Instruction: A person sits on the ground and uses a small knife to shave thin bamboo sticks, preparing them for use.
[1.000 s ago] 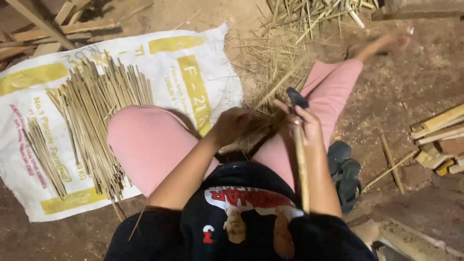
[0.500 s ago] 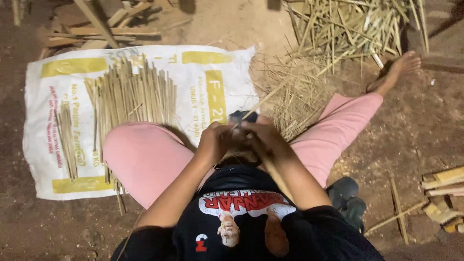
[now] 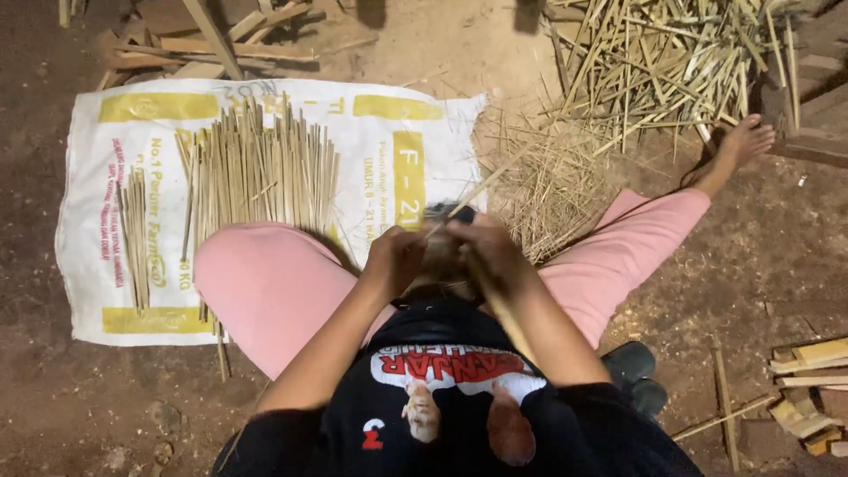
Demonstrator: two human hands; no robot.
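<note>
Over dirt floor, both hands [image 3: 446, 252] clench a bamboo strip [image 3: 481, 187] jutting beyond their grip.

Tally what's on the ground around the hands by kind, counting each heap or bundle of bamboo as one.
White printed sack: 1
Bundles of bamboo sticks on the sack: 2, large, small
Heap of rough bamboo strips: 1
Pile of fine shavings: 1
Dark sandals: 2
Total: 7
</note>
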